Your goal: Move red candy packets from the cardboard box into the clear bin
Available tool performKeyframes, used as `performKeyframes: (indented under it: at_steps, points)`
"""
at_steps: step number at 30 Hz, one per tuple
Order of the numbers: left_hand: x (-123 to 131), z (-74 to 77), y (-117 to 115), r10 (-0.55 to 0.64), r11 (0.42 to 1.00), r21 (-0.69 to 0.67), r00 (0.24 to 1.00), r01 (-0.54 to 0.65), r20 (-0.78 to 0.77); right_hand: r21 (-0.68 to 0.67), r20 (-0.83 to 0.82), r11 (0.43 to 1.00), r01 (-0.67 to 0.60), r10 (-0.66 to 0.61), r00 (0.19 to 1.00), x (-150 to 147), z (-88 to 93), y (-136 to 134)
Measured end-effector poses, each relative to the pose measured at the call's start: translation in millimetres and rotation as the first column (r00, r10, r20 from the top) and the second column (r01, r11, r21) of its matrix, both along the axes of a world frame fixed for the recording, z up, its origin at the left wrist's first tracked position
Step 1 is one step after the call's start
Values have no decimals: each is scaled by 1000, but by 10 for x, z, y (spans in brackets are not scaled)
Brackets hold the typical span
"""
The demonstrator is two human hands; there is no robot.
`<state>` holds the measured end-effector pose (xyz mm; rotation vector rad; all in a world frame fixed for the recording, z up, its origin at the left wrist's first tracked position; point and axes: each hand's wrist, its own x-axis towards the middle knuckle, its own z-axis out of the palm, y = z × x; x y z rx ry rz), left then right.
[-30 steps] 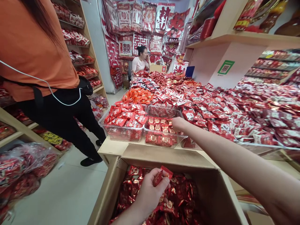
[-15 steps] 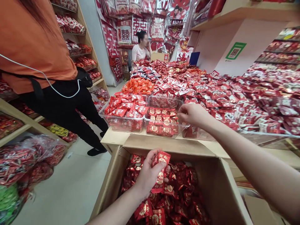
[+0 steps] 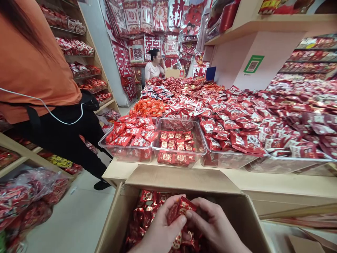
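1. Over an open brown cardboard box (image 3: 181, 177), a person's bare left hand (image 3: 165, 228) grasps small, glossy red-and-gold wrapped packets (image 3: 185, 207), thumb on the near side and fingers behind, a hold that appears meant to keep them together.

2. The bare right hand (image 3: 217, 223) meets it from the other side, its thumb and forefinger closed on the end of the held packets; the shared grip likely steadies the slippery-looking wrappers.

3. Beneath both hands, loose shiny red packets (image 3: 140, 216) lie jumbled in the box, which stands before the pale wooden worktop (image 3: 229, 179), presumably to keep them within reach.

4. On the worktop, just beyond the flap, a clear rectangular plastic tray (image 3: 200, 149) holds matching red-and-gold packets (image 3: 172, 144) in neat rows, gold emblems outward, probably for display.

5. Beside it, a second clear plastic tray (image 3: 131, 149) carries brighter red packets (image 3: 130, 133); at left stands a person in an orange top (image 3: 37, 63).
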<state>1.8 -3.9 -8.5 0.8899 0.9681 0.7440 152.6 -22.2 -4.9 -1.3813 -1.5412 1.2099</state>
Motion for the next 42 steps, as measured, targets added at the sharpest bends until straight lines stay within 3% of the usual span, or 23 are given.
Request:
performKeyframes:
  at_steps: [4,8,12,14,17,19,24,27,30,37,42]
  points:
    - [9,-23,13,97,990,112,987,-83,-130,12,-42,1000,29,-29,999,68,15,32]
    - [38,-11,-15,225,973,98,960,-211,-167,67,-40,997,27,-24,999,46,-4,15]
    - [53,75,-16,188,982,33,978,-186,-93,20,-7,999,-43,43,999,91,95,30]
    - [49,119,1,161,987,-23,986,-162,-38,91,108,996,-4,-6,994,177,246,118]
    - [34,150,29,197,978,-74,980,-197,2,336,371,941,49,-179,911,325,582,452]
    - [22,157,41,219,973,-75,976,-218,2,424,506,905,27,-261,822,387,811,811]
    - [-12,189,51,170,984,-57,985,-170,-15,229,777,973,-17,-172,605,367,1111,1758]
    - [-30,216,59,180,982,-58,984,-180,-3,120,866,993,17,-113,488,314,1126,2089]
    - [-39,235,65,186,980,-79,982,-185,11,63,897,998,26,-68,437,255,1071,2249]
    - [-38,190,64,158,980,-125,987,-157,-1,-77,946,996,39,61,318,94,757,2444]
    - [-41,171,60,155,979,-134,988,-155,-11,-87,957,995,46,71,281,74,666,2470]
